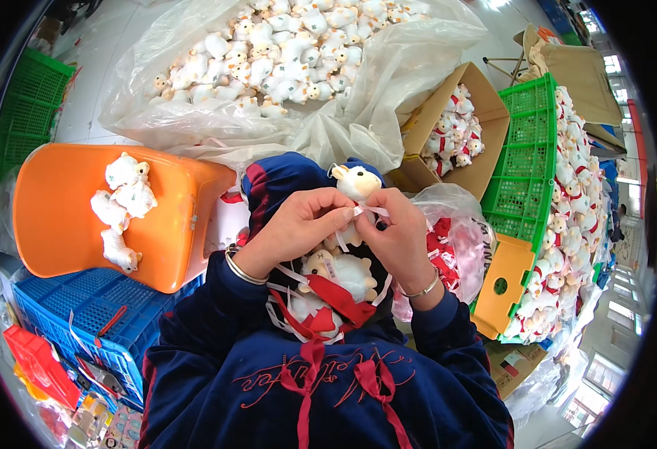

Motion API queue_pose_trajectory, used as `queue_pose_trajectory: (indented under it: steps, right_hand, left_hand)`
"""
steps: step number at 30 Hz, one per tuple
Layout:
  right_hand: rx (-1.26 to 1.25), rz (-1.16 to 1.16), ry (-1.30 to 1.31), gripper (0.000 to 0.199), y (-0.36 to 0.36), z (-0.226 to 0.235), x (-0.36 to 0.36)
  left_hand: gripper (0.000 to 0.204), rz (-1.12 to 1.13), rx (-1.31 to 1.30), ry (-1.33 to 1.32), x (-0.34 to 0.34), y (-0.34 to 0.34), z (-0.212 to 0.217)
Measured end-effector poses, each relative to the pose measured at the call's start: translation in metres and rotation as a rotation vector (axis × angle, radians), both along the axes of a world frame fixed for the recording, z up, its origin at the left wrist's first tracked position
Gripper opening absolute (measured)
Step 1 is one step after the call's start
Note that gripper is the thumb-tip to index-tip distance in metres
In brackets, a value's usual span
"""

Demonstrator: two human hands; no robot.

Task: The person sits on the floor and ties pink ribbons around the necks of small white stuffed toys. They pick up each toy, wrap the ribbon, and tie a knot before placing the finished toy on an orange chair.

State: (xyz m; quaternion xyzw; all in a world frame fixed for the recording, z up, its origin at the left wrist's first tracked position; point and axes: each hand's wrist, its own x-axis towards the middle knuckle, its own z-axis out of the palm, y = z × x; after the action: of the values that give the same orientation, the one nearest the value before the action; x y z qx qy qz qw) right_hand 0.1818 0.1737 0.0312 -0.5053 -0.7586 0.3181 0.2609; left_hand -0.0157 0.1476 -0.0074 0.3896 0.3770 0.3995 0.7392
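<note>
A white plush sheep [357, 182] with a cream face sits propped between my knees, its head pointing away from me. At its neck, my left hand [309, 219] is closed in a pinch on a thin pale pink ribbon [358, 212]. My right hand [399, 236] pinches the same ribbon from the other side, its fingertips close to the left ones. Below my hands, more plush sheep [343, 275] lie in my lap. Red cloth pieces [343, 299] with pale ribbon ends lie across them.
A large clear plastic bag [418, 45] of white plush sheep lies ahead. To the left stand an orange chair [51, 217] with several sheep and a blue crate [119, 299]. On the right are a cardboard box [485, 153], a green crate [519, 150] and a bag of red pieces [463, 224].
</note>
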Motion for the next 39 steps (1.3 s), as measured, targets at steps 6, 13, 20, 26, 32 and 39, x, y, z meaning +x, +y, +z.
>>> queue_pose_trajectory:
  steps: [6,13,20,26,32,39]
  right_hand:
    - [0.056,-0.004,0.018,0.013,-0.003,-0.005,-0.002]
    - [-0.195,-0.125,0.197,0.008,-0.008,0.0,0.002]
    - [-0.412,-0.065,0.279,0.012,-0.001,0.0,0.02]
    - [-0.492,-0.081,0.318,0.017,0.005,0.001,0.021]
    - [-0.54,-0.054,0.196,0.02,0.013,0.006,0.016]
    - [-0.564,0.024,0.315,0.016,0.022,0.0,0.029]
  left_hand:
    - [0.016,0.03,-0.007,-0.031,0.004,0.002,0.001]
    - [0.013,0.038,-0.055,0.142,0.009,0.003,0.005]
    - [0.015,0.129,0.003,0.302,0.021,0.003,0.011]
    - [0.016,0.161,0.043,0.416,0.027,0.006,0.02]
    - [0.016,0.135,0.085,0.496,0.027,0.005,0.021]
    - [0.014,0.132,0.03,0.381,0.027,0.004,0.017]
